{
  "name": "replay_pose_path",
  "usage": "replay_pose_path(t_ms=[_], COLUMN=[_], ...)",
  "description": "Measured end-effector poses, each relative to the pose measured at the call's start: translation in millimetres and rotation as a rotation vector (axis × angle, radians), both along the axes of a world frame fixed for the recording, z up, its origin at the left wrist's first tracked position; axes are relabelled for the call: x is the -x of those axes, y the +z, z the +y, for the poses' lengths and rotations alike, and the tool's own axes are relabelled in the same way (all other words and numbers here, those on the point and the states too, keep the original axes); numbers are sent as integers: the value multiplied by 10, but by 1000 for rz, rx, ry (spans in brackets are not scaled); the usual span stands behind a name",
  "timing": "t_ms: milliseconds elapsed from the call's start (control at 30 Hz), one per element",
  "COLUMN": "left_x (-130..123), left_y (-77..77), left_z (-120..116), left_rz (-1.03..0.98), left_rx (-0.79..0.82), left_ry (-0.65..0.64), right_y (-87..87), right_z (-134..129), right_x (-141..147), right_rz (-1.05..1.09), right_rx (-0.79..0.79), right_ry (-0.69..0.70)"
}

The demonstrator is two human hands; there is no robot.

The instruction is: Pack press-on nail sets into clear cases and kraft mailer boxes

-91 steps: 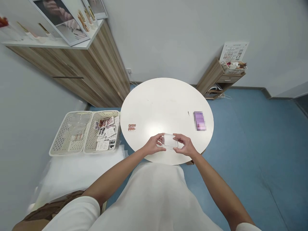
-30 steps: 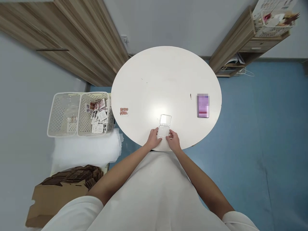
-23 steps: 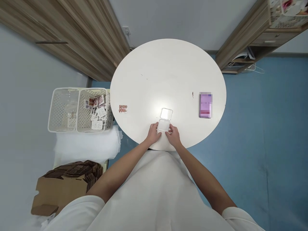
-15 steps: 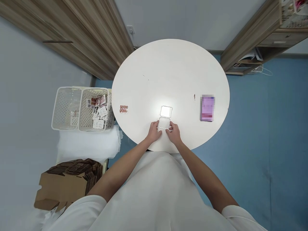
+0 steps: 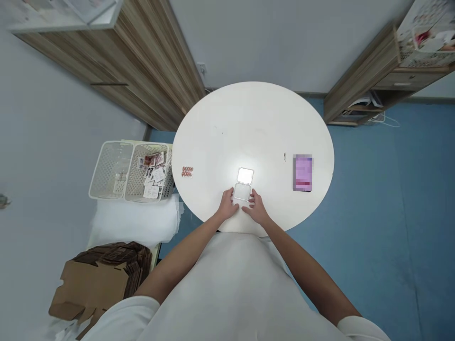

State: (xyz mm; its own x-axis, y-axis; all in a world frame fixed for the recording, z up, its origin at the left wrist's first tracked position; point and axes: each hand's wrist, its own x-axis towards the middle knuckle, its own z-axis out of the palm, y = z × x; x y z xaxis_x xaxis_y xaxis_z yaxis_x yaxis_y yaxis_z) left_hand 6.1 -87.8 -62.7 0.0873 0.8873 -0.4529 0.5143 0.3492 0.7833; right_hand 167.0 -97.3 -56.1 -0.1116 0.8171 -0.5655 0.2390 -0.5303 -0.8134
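Observation:
A small clear plastic case (image 5: 242, 192) lies unfolded on the white table in front of me, its lid (image 5: 245, 175) laid back away from me and bright with reflected light. My left hand (image 5: 227, 205) rests at the case's left side, thumb and fingers apart, the fingertips at or very near its edge. On the other side, my right hand (image 5: 258, 208) is open, with its fingers spread close to the right edge; whether they touch it I cannot tell. The case looks empty.
On the round white table (image 5: 256, 113) lie a sheet of small red-brown pieces (image 5: 187, 172) at left and a blurred purple packet (image 5: 303, 173) at right. Left of the table stand white baskets (image 5: 130, 189) with cards, and flattened cardboard boxes (image 5: 95, 284).
The camera view has tilted, so the table sits lower in the picture. My right hand has loosened and drawn slightly away from the case; my left hand stays beside it.

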Motion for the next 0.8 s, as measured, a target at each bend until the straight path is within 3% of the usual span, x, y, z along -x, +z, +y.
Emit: replay_pose_path(t_ms=[200,367,600,800], left_x=[101,206,408,915], left_y=[2,-19,-2,54], left_z=[-39,-49,4,233], left_rz=[31,47,104,155], left_rx=[-22,-57,-138,-235], left_ry=[-116,-173,-196,-185], right_y=[198,270,279,237], right_z=[-54,-83,-75,-13], right_x=[-282,-377,-329,-280], right_rz=[203,199,93,20], right_rx=[192,145,127,158], right_ry=[177,219,152,-17])
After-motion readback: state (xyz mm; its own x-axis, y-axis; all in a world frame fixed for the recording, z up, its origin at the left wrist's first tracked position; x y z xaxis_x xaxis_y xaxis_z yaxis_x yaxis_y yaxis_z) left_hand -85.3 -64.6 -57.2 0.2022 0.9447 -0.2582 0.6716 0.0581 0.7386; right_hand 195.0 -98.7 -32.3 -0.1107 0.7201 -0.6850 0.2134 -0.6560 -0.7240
